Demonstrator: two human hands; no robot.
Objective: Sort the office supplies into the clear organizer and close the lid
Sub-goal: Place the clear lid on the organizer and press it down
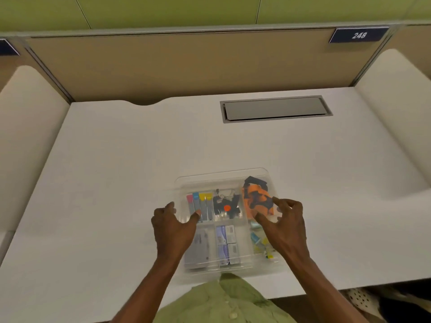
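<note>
The clear organizer (233,271) sits on the white desk near its front edge. Its compartments hold coloured highlighters (203,206), black binder clips (225,206), an orange and black bundle (256,197), small boxes (227,243), a grey box (198,248) and small yellow and blue items (260,243). A clear lid (221,174) lies over the organizer, its far edge slightly past the box. My left hand (175,227) grips the lid's left side, thumb on top. My right hand (284,227) pinches its right side over the orange bundle.
A grey cable hatch (275,109) is set into the white desk (116,171) at the back right. A tan partition (186,66) with a "248" sign (359,34) closes off the rear. White side panels stand left and right.
</note>
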